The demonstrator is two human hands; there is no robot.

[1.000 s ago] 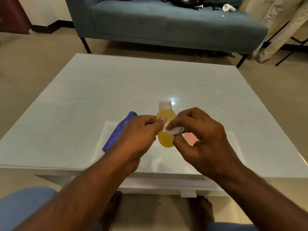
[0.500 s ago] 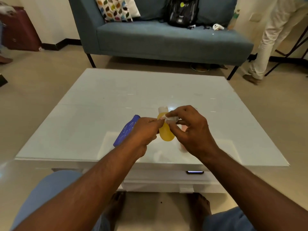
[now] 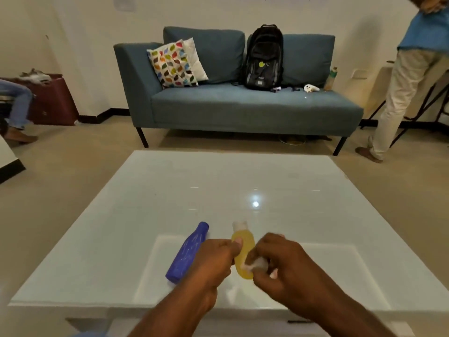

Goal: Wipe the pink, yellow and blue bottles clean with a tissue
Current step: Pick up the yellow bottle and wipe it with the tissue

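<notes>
Your left hand (image 3: 213, 261) grips the yellow bottle (image 3: 243, 254) low in the centre of the frame, thumb curled over its upper body. The bottle is translucent yellow with a pale cap pointing toward the top of the frame, and it is held just above the white table (image 3: 170, 190). Your right hand (image 3: 281, 266) pinches a small wad of white tissue (image 3: 255, 265) against the bottle's lower right side. The blue bottle (image 3: 187, 254) lies on its side on the table just left of your left hand, neck toward the top of the frame. A sliver of pink shows under your right hand; you cannot tell what it is.

Compared with half a second ago, the tissue has gone from the bottle's neck down to its lower body. The view has tilted upward, so the teal sofa (image 3: 243, 105) and black backpack (image 3: 263, 57) now fill the upper frame.
</notes>
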